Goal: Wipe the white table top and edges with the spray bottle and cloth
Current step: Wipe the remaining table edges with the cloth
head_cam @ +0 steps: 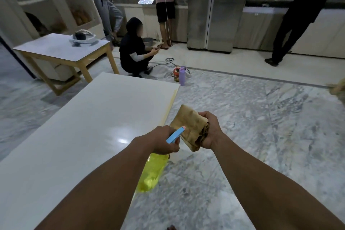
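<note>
The white table (89, 117) is lying on the left, its glossy top catching glare. The yellow bottle (152, 172) is hanging tilted beside the table's right edge in the left hand (164, 141), its blue nozzle pointing at the folded tan cloth (188, 127) in the right hand (209, 130).

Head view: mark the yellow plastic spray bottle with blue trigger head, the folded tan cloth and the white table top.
yellow plastic spray bottle (152, 172), head view, on its yellow body.
folded tan cloth (188, 125), head view, on its flat upper fold.
white table top (89, 127), head view, on its bare middle.
</note>
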### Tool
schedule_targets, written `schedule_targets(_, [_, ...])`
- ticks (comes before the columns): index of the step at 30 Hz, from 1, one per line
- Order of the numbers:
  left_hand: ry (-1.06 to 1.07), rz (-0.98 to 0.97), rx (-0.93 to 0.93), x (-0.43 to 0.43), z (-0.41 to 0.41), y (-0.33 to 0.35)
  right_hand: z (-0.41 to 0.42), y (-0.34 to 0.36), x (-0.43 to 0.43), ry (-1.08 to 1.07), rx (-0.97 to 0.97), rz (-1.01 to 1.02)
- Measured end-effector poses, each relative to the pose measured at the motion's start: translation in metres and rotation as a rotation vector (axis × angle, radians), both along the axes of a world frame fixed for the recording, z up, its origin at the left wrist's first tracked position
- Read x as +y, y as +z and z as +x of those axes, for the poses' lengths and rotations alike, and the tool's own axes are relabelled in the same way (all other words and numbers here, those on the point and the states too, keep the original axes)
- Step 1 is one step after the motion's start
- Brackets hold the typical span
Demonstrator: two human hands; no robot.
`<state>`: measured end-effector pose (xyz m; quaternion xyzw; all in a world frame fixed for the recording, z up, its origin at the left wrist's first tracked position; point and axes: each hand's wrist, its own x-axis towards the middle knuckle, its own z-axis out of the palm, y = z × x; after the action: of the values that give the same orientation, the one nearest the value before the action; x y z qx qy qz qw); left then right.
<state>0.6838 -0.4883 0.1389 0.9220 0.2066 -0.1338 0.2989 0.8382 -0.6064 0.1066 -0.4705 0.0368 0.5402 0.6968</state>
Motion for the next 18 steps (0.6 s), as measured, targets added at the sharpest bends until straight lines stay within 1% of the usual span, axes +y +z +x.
schedule_targets(5, [-0.03, 0.041, 0.008, 0.047, 0.033, -0.007, 0.035, -0.01, 0.046, -0.004, 0.029, 0.023])
schedule_targets(9, [0.014, 0.02, 0.0, 0.083, 0.065, -0.01, 0.063, -0.019, 0.086, -0.028, 0.024, -0.021])
schedule_targets(13, [-0.017, 0.029, 0.024, 0.122, 0.093, -0.014, 0.093, -0.03, 0.122, -0.019, 0.077, -0.036])
schedule_targets(15, [0.04, 0.014, -0.005, 0.145, 0.101, -0.017, 0.108, -0.037, 0.142, -0.019, 0.097, -0.037])
schedule_targets(18, [0.21, -0.029, -0.079, 0.187, 0.112, -0.032, 0.139, -0.054, 0.183, -0.006, 0.099, -0.1])
